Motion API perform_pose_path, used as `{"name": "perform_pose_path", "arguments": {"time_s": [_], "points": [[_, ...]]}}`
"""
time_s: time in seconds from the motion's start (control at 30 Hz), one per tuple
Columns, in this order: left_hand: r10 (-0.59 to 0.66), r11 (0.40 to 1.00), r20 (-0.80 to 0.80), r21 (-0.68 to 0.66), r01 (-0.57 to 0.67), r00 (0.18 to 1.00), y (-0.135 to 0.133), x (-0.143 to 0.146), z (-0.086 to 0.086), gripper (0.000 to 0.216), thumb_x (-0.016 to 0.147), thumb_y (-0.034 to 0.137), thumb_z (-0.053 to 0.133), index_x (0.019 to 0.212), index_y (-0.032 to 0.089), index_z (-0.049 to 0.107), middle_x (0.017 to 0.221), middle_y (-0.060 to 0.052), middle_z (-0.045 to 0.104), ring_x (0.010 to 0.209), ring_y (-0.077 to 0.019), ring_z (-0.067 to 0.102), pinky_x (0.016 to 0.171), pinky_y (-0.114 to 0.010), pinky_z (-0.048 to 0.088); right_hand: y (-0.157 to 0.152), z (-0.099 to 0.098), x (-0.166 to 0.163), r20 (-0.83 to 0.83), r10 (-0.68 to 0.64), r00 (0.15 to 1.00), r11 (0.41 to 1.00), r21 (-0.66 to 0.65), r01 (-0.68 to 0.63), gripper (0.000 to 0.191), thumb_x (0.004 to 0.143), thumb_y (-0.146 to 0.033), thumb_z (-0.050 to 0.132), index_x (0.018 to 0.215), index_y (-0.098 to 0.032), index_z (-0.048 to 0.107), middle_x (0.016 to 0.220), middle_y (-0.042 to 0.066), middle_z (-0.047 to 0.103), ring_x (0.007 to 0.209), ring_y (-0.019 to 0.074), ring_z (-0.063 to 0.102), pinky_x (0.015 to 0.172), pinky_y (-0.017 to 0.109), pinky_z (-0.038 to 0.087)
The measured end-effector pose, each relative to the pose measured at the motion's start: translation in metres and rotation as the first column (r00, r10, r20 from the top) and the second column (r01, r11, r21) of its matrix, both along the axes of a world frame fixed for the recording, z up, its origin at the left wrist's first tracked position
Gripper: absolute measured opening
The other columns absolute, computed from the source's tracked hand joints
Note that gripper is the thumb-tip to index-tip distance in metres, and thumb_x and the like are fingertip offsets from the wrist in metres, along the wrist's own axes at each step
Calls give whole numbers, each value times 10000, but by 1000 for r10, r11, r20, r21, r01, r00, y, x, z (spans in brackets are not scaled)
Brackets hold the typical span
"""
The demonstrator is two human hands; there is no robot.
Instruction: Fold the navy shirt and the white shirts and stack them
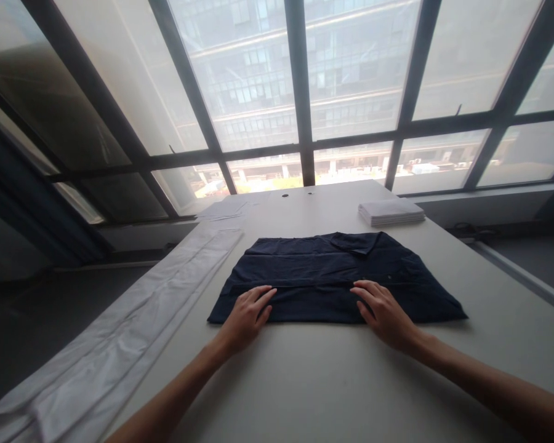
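Note:
A dark navy garment (pixel 311 266), apparently a shirt with a collar-like flap at its far right, lies folded on the white table (pixel 314 381). Its near part forms a flat band, with a crease or folded edge running across. My left hand (pixel 248 312) rests on the left half of that band, palm down, fingers stretched toward the crease. On the right half lies my right hand (pixel 382 311), its fingers slightly bent and apart, fingertips at the same crease. Neither hand grips the fabric. What lies under the palms is hidden.
A long white cloth (pixel 133 332) runs along the table's left edge. White sheets (pixel 224 209) lie at the far left, and a folded white stack (pixel 391 213) sits at the far right. Large windows (pixel 351 74) stand beyond the table.

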State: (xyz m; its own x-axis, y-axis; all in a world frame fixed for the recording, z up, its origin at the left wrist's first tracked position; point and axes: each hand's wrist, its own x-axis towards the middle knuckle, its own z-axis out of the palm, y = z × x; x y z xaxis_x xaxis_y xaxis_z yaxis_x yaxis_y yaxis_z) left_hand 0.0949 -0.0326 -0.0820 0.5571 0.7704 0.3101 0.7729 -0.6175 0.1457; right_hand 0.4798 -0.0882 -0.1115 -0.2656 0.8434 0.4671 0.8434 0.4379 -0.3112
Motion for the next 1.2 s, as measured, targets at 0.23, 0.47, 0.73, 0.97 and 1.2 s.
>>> {"name": "perform_pose_path", "arguments": {"time_s": [0.23,0.47,0.73,0.97,1.2], "points": [[-352,927,-94,-172,334,931,16,80,3,524,1040,331,402,1554,346,297,1616,-5,305,1508,-229,212,1226,-499,157,23,-6,53,201,88,976,989,-136,-61,495,1010,-284,389,1504,-285,423,1608,45,330,1501,272,225,1193,562,235],[-406,894,-137,-264,362,904,33,79,-6,585,1033,514,379,1574,387,197,1651,28,144,1525,-263,82,1233,-494,91,23,-17,81,278,99,955,964,-265,-22,621,1012,-540,371,1573,-363,173,1645,29,140,1511,282,125,1199,589,161],[-185,965,-269,-231,123,945,43,-19,-2,607,1022,545,386,1569,411,159,1658,25,94,1521,-307,86,1219,-532,110,20,-24,88,230,112,967,968,-245,-54,630,998,-513,419,1571,-367,201,1644,19,165,1505,297,154,1198,594,187],[-32,988,-49,-150,25,998,92,-57,17,587,1010,537,388,1542,290,356,1626,-32,281,1504,-283,215,1209,-473,239,45,11,100,55,107,993,988,-119,-100,469,981,-402,492,1434,-285,521,1568,40,407,1455,277,343,1195,489,300],[206,977,107,-76,-199,973,216,-42,20,457,921,380,481,1279,146,642,1318,-105,655,1250,-265,589,1110,-398,426,163,46,143,-35,-226,974,973,-66,223,371,926,-291,518,1201,-103,682,1231,160,695,1170,289,631,1055,392,449]]}}
